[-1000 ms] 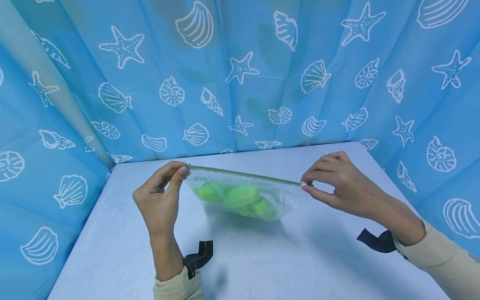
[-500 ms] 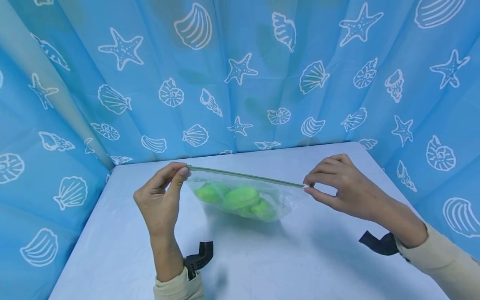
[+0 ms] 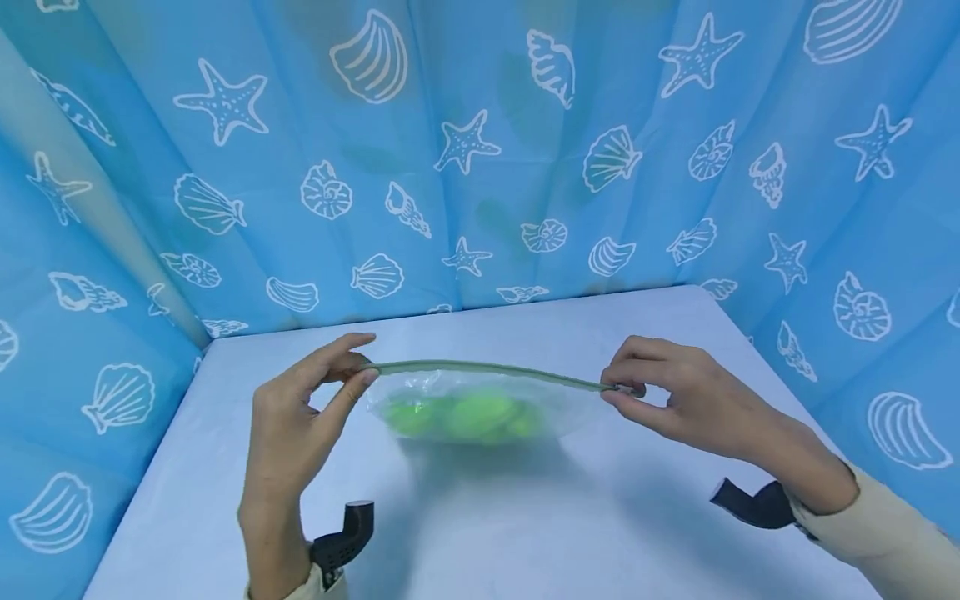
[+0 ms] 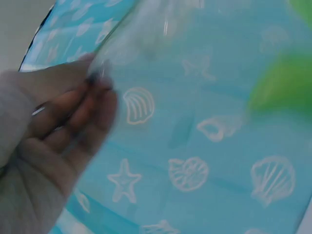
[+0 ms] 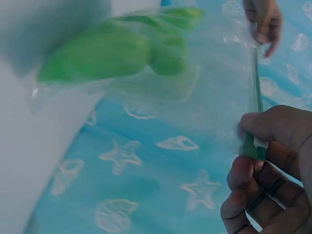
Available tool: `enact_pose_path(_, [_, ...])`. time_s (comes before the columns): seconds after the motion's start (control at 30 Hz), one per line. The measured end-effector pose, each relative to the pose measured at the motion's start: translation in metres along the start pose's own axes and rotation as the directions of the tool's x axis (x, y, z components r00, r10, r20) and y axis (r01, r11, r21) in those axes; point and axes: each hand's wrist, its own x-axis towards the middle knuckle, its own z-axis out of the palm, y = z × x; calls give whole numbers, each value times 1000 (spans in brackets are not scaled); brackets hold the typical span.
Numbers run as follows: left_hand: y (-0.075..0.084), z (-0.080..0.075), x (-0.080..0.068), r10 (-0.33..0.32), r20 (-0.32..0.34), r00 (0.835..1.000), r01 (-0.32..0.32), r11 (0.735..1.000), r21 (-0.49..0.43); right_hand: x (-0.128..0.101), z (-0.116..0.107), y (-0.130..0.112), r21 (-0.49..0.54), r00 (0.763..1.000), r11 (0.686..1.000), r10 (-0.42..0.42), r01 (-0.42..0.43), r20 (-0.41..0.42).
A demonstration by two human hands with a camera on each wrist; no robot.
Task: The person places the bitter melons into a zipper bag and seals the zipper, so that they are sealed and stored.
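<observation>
A clear zip bag (image 3: 570,408) with a green zip strip (image 3: 480,367) along its top hangs between both hands. Inside it are several bright green, rounded, fruit-like pieces (image 3: 480,417), blurred through the plastic. My left hand (image 3: 300,425) pinches the strip's left end between thumb and fingers. At the other end, my right hand (image 3: 667,387) pinches the strip's corner with thumb and fingertips. In the right wrist view, a small white and green end piece (image 5: 256,146) shows between the right thumb and fingers. The strip bows slightly upward in the middle.
A white-covered table (image 3: 495,525) lies under the bag, which casts a shadow on it. Blue curtains (image 3: 450,167) printed with white shells and starfish stand behind and on both sides. Black camera mounts (image 3: 345,533) sit on the wrists.
The bag's strip has gone from straight to slightly arched, and its left end has dropped. The left hand has lowered and its index finger has straightened; the right hand has sunk a little.
</observation>
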Motion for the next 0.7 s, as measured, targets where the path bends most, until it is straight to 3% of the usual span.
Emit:
enact_pose_path(0.1, [-3, -12, 6, 85, 134, 987, -97, 991, 87, 10, -13, -3, -17, 993, 994, -107, 106, -55])
enact_pose_path(0.17, [-7, -16, 18, 142, 170, 975, -159, 983, 90, 22, -20, 1, -43, 982, 986, -165, 162, -93])
enact_pose_path(0.3, [-23, -16, 62, 199, 191, 961, -224, 967, 117, 59, -34, 20, -127, 980, 980, -167, 153, -109])
enact_pose_path(0.4, [-38, -6, 104, 173, 219, 960, -209, 966, 151, 89, -44, 41, -202, 992, 978, -80, 60, -93])
enact_pose_path(0.53, [-54, 17, 156, 87, 223, 971, -138, 964, 227, 123, -52, 67, -267, 994, 959, 74, -92, -79])
enact_pose_path(0.6, [-61, 27, 174, 40, 192, 981, -93, 957, 276, 139, -53, 77, -290, 986, 944, 131, -155, -100])
enact_pose_path(0.7, [-68, 37, 192, -7, 106, 994, -28, 945, 327, 159, -52, 90, -321, 967, 921, 163, -220, -196])
